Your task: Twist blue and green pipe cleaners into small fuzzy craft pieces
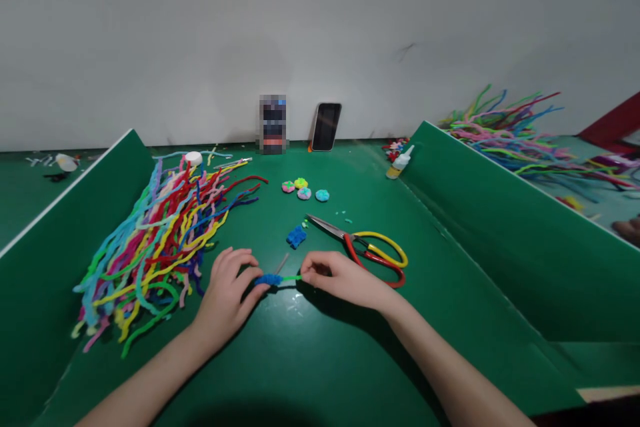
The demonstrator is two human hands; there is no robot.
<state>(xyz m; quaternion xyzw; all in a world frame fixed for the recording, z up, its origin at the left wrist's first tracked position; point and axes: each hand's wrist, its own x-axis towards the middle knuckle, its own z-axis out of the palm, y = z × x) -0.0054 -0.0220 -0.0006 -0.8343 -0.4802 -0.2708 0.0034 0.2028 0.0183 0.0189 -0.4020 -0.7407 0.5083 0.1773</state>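
Between thumb and fingers, my left hand [233,283] pinches a blue fuzzy coil [270,279] that looks like wound pipe cleaner. A green pipe cleaner [291,278] runs from its right end to my right hand [330,275], whose thumb and forefinger are closed on it. Just behind the coil lies a thin grey stick [283,262]. A blue fuzzy piece [297,237] rests farther back on the green table. To its right are scissors [367,250] with one red and one yellow handle, blades pointing to the back left.
A heap of coloured pipe cleaners [165,227] covers the left side. Several small round fuzzy pieces [305,193] sit behind the scissors. A glue bottle [401,163] leans near the right divider [500,233]. A phone [326,127] stands against the wall; another divider [75,233] bounds the left.
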